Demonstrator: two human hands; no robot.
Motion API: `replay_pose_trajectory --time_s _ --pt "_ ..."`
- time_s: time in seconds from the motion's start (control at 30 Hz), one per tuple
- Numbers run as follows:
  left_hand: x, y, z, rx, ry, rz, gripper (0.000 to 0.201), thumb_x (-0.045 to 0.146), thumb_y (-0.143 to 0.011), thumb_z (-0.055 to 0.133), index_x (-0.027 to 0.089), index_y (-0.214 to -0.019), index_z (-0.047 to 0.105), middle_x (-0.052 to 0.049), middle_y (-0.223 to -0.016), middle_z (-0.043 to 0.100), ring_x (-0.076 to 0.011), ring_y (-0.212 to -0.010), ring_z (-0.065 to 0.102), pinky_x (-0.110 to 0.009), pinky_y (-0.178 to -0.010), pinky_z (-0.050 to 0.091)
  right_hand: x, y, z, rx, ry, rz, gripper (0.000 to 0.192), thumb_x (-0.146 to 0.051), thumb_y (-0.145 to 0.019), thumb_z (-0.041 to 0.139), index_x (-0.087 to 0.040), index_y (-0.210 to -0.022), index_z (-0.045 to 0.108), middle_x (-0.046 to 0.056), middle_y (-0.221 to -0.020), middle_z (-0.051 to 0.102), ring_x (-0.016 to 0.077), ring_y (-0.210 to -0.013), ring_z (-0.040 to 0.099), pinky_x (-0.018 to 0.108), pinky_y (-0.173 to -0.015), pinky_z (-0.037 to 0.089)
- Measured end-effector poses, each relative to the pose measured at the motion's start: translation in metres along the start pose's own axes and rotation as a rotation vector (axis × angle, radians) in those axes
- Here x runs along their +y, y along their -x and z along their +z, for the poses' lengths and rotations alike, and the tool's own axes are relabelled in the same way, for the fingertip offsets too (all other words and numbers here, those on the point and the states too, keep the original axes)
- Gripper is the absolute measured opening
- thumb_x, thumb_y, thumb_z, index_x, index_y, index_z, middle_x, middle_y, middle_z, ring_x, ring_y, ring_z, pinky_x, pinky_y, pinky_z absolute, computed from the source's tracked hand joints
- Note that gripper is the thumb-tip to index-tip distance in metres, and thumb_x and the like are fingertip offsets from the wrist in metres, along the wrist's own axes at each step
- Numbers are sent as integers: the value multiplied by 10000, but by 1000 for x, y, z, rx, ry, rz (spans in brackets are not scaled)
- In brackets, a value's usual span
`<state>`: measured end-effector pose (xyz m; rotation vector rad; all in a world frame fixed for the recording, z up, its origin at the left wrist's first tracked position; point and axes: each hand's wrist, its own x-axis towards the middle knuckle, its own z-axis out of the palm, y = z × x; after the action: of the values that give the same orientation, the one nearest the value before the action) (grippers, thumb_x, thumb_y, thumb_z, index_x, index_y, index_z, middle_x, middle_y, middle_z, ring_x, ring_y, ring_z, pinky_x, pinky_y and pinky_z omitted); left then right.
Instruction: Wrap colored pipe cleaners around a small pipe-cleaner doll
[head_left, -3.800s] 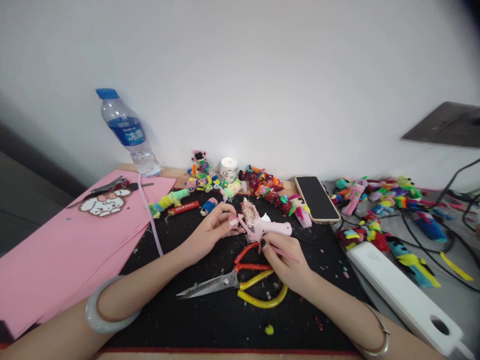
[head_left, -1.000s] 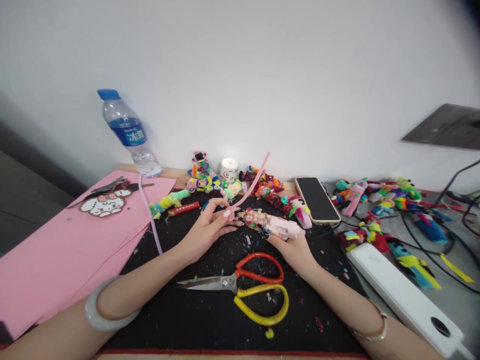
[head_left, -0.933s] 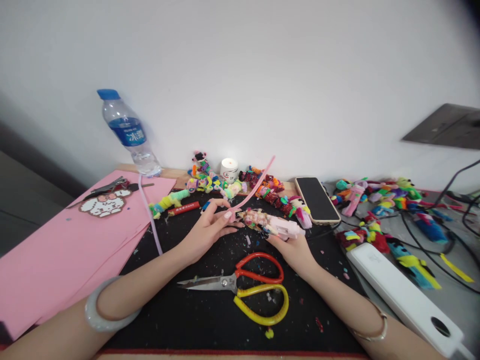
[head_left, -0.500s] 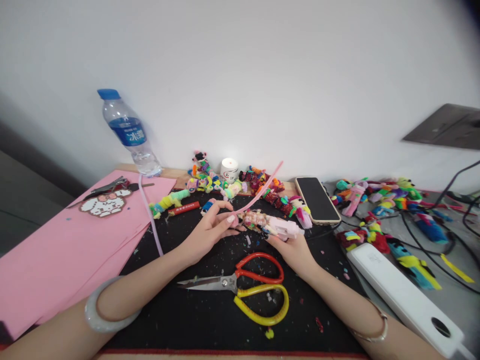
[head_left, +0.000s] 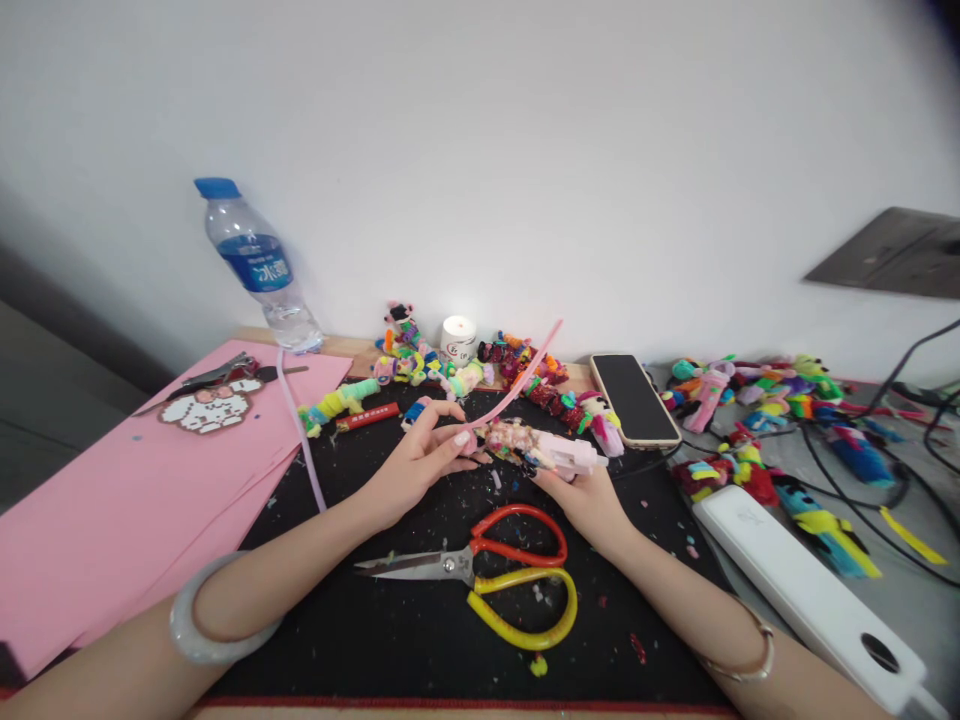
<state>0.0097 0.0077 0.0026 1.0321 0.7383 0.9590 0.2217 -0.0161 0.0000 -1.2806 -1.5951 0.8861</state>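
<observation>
A: Where's the pink pipe cleaner [head_left: 517, 385]?
B: Pinched closed in the left hand [head_left: 420, 462] fingers, just above the surface, its free end angling up.
A: And the right hand [head_left: 589, 497]?
B: Wrapped around the glue gun [head_left: 544, 447]. I'd steady the nozzle against the pinched end and squeeze gently.

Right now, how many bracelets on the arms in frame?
2. A pale jade-like bangle sits on the left forearm, low at the left of the view. A thin metal bangle sits on the right wrist, low at the right. Nothing suggests more are hidden.
</observation>
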Motion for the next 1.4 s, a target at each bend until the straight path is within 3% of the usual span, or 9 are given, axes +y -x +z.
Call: replay_pose_trajectory --time_s 0.7,1.4 --pt "1 0 -1 -19 -22 13 186 292 -856 534 259 -974 395 22 -899 625 -121 -844 644 -284 -817 495 -2 -1 0 -36 -80 -83 277 -156 -747 616 -186 -1017 663 43 -1049 702 231 -956 657 374 -884 513" --pt "-1 0 -3 12 -9 30 182 279 -852 542 261 -974 407 31 -888 629 -114 -852 642 -281 -822 497 2 -1 0 -34 -34 -71 262 -220 -748 631 -175 -1002 675 62 -1017 710 250 -922 663 387 -847 527"
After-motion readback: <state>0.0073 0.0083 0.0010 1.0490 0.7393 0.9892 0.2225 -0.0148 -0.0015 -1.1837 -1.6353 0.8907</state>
